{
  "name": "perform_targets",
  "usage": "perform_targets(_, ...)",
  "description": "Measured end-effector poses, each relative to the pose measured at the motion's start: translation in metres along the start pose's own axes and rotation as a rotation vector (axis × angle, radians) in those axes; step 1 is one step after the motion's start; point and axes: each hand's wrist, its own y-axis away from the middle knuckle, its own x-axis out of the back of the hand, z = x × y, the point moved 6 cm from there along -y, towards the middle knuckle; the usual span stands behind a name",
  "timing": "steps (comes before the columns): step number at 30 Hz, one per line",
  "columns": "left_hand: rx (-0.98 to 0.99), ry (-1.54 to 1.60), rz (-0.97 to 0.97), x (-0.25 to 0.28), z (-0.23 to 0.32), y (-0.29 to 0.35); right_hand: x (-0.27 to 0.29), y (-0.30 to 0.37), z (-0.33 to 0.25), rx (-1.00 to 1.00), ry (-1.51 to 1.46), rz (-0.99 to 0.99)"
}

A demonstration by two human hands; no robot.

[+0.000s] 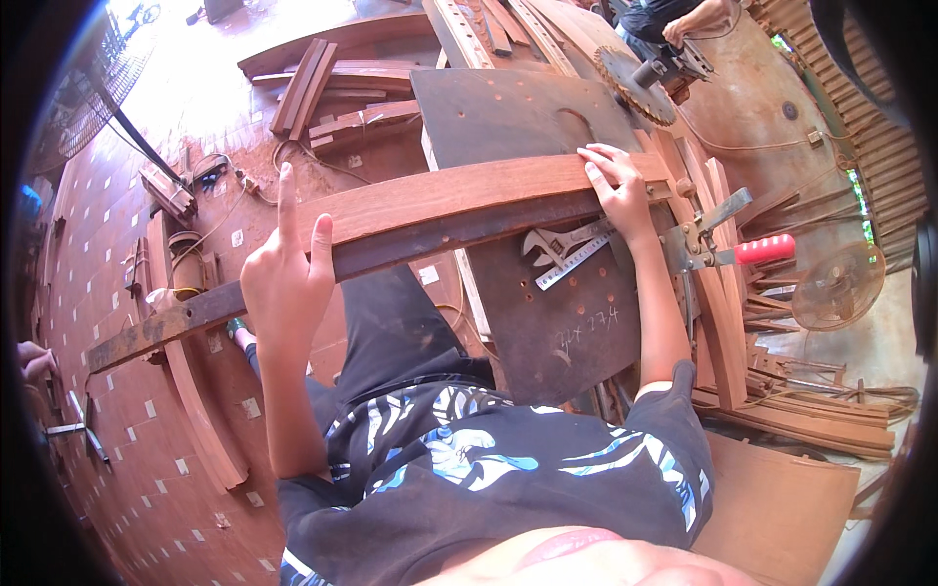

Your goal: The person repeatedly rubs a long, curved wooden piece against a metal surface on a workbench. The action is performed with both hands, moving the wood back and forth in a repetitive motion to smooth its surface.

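Observation:
A long, slightly curved reddish wooden board lies across the dark worktable, along a dark bar-shaped jig that reaches far left. My left hand is at the board's left end, thumb and index finger stretched, the other fingers folded and partly hidden; it seems to grip that end. At the right end, my right hand rests on the board with fingers extended and slightly apart. Right of it is a toggle clamp with a red handle. An adjustable wrench and a ruler lie below the jig.
A toothed circular saw blade stands beyond the table's far right, near another person's hand. Wooden pieces are stacked far left, with more strips at right. A cable crosses the tiled floor. Fans stand either side.

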Motion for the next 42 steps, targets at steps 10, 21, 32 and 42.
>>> perform_targets(10,-0.033,0.038,0.086,0.003,0.003,0.007,0.016,0.002,0.005,0.053,0.085,0.04)
perform_targets(21,-0.133,0.072,0.104,0.009,0.016,0.015,0.019,0.005,0.008,0.084,0.16,0.04)
perform_targets(32,-0.152,0.057,0.053,-0.001,0.026,0.021,0.024,0.012,0.022,0.04,0.092,0.077)
perform_targets(42,-0.11,0.068,0.054,-0.013,0.032,0.023,0.025,0.02,0.034,0.07,0.134,0.12)
